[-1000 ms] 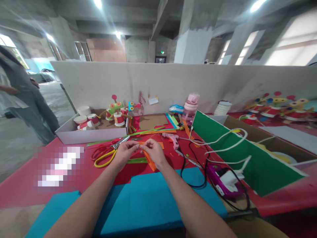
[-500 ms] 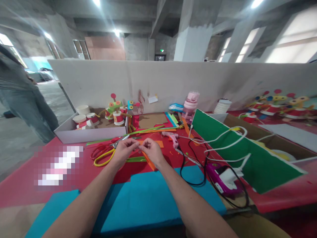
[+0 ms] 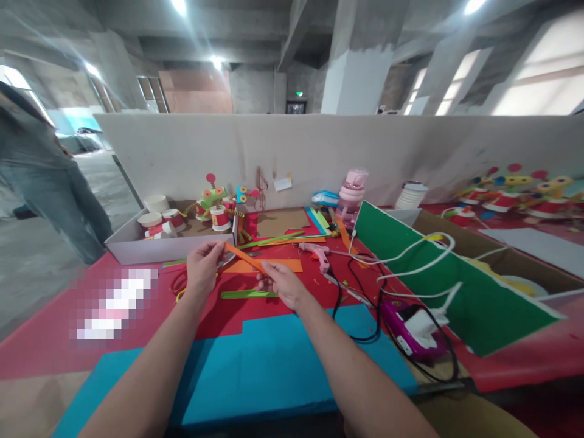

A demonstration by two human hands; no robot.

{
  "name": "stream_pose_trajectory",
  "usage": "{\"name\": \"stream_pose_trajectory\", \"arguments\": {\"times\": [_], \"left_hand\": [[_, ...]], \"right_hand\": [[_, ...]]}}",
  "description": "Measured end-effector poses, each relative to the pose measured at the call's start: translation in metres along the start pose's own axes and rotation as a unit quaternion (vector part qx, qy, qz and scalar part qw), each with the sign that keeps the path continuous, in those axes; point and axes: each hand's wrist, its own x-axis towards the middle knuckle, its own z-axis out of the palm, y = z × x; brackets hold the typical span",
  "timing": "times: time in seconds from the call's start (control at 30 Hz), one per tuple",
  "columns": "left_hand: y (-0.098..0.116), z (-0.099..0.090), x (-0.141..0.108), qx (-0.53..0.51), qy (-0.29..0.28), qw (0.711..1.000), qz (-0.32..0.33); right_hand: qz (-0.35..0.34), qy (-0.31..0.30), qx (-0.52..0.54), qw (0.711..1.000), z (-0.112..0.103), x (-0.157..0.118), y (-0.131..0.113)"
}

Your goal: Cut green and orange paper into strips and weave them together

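Observation:
An orange paper strip (image 3: 244,256) is stretched between my two hands above the red table cover. My left hand (image 3: 205,263) pinches its upper left end. My right hand (image 3: 281,281) closes on the other end, lower and to the right. Under it lies a wider orange paper piece (image 3: 287,265). Green paper strips (image 3: 246,294) lie just in front of that. Scissors with red and yellow handles (image 3: 179,281) are partly hidden behind my left hand. A pink glue gun (image 3: 322,255) rests to the right of my hands.
A white box (image 3: 173,250) with paper cups and a cup figure stands back left. Blue sheets (image 3: 292,359) cover the front edge. At right are a purple power device (image 3: 413,331), looping cables and a green-sided box (image 3: 438,274). A person (image 3: 45,176) stands far left.
My hands have moved apart, the left one going left and slightly up. The orange strip, earlier hanging beneath the right hand, now spans between both hands.

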Motion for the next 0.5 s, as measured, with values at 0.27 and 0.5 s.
{"name": "stream_pose_trajectory", "arguments": {"times": [0.27,0.5], "left_hand": [[-0.001,-0.003,0.002,0.008,0.003,1.0,-0.003],[0.005,0.0,-0.001,-0.019,-0.013,0.999,-0.041]], "right_hand": [[-0.07,0.065,0.011,0.995,-0.006,0.002,-0.005],[-0.167,0.244,0.037,0.955,-0.02,0.009,-0.011]]}}
